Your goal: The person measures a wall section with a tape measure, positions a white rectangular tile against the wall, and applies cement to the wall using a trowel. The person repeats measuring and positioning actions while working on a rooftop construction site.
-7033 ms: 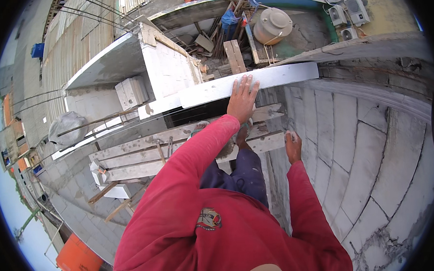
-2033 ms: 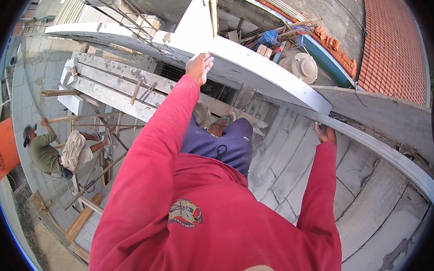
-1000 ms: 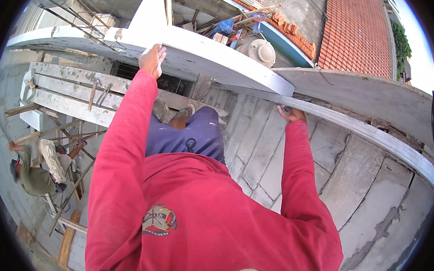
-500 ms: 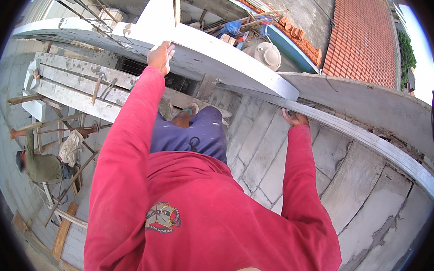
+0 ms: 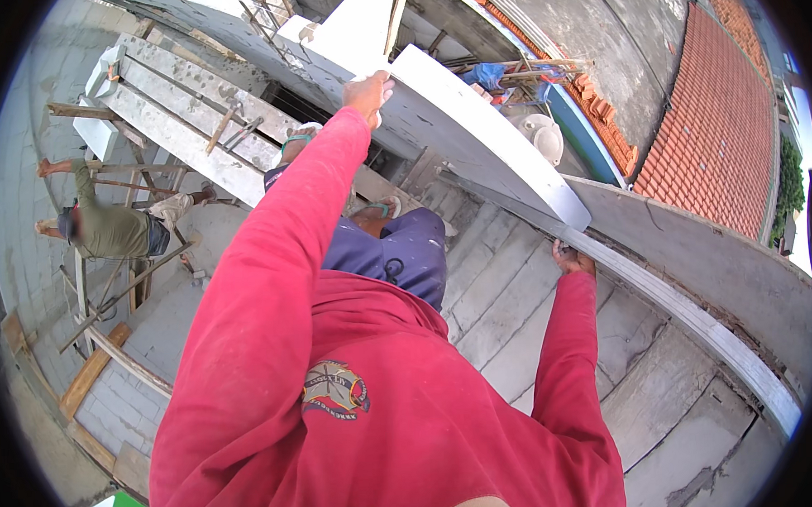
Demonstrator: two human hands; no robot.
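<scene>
My left hand [image 5: 369, 96] is closed over the top edge of a white wall panel [image 5: 487, 128], beside the joint with a white upright piece [image 5: 360, 24]. My right hand [image 5: 571, 257] is lower and to the right, near the panel's far right end. Its fingers are curled against the lower edge of a long silver-grey bar [image 5: 690, 318]; the grip is partly hidden. This bar runs along the grey block wall toward the right. Both my arms are stretched forward in red sleeves.
Wooden planks [image 5: 187, 104] with a trowel-like tool lie beyond my sandalled feet. At left, a co-worker in a green shirt [image 5: 115, 225] stands among scaffold poles [image 5: 122, 298]. Past the panel are a pale round tank [image 5: 541, 137], a blue bag [image 5: 484, 75] and a tiled roof [image 5: 708, 122].
The whole view has shifted, and the panel and both hands appear farther right and lower. My left foot now shows farther forward by the planks. The co-worker's arms have moved.
</scene>
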